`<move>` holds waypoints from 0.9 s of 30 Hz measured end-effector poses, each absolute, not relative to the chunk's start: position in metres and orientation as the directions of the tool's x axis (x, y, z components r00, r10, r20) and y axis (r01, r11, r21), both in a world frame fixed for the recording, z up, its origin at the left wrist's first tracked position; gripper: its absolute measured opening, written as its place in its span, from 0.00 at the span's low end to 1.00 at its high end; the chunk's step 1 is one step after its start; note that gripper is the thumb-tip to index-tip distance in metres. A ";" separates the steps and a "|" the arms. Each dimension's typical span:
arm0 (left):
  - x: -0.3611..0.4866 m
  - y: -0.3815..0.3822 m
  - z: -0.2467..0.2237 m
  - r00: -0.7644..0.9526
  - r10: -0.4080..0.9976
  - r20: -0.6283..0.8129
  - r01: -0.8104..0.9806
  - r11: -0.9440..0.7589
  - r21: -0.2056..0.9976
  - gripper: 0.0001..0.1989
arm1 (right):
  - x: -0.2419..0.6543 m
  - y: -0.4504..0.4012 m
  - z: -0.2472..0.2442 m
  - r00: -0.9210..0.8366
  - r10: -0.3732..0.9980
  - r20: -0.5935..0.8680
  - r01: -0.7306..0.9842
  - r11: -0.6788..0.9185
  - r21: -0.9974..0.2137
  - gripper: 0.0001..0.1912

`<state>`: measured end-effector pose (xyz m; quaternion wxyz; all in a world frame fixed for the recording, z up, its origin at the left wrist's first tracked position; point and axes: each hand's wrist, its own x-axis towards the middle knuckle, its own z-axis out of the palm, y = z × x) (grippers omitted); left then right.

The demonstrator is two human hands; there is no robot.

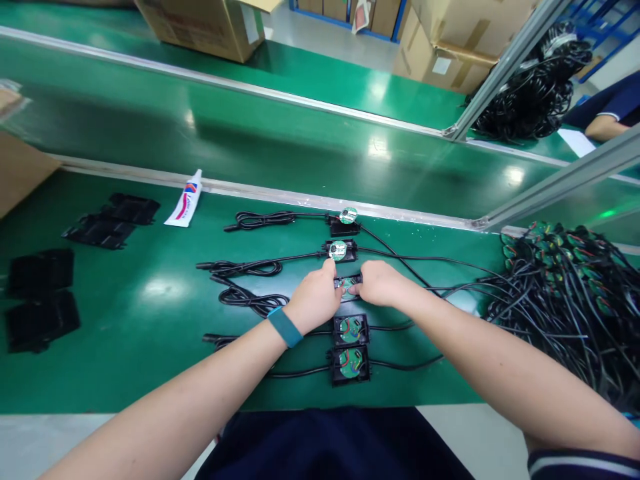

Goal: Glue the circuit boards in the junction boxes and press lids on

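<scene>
Both my hands meet over the middle black plastic case [356, 279] in a column of several. Inside it lies a round green circuit board [348, 288]. My left hand [315, 293], with a teal band on the wrist, grips the board's left side. From the right, my right hand [379, 281] has bent fingers on the board and case edge; the fingertips are partly hidden. Toward me, two more cases [351, 331] [350, 365] hold green boards with coloured wires. Farther off, one board [338, 251] lies on its case, and another board [349, 215] rests tilted on the farthest case.
Coiled black cables [250, 267] lie left of the cases. A large heap of cables with boards [555, 280] is at right. Black covers [113, 220] and a white tube [186, 200] are at left. Cardboard boxes [200, 27] stand beyond the metal rail [250, 190]. Another person's arm [607, 127] shows far right.
</scene>
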<state>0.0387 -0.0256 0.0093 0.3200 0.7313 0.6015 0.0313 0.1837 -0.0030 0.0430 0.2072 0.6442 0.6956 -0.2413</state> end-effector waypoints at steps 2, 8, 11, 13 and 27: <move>0.037 -0.027 0.010 0.275 0.905 -0.325 0.847 -0.068 0.528 0.13 | 0.183 0.001 0.045 -0.077 0.783 -0.617 0.996 0.034 -0.081 0.21; 0.004 -0.031 0.023 0.334 0.864 -0.377 0.724 0.020 0.689 0.15 | 0.184 0.002 0.050 -0.082 0.694 -0.716 0.980 -0.076 -0.185 0.17; -0.009 -0.029 0.028 0.368 0.828 -0.422 0.676 0.073 0.733 0.15 | 0.186 0.000 0.052 -0.083 0.659 -0.748 0.964 -0.137 -0.227 0.18; -0.009 -0.028 0.029 0.358 0.812 -0.461 0.677 0.114 0.727 0.19 | 0.187 -0.001 0.052 -0.093 0.665 -0.741 0.963 -0.128 -0.236 0.17; 0.017 -0.028 0.021 0.290 0.884 -0.366 0.680 0.079 0.729 0.12 | 0.195 -0.004 0.039 -0.153 0.790 -0.593 0.971 0.010 -0.238 0.22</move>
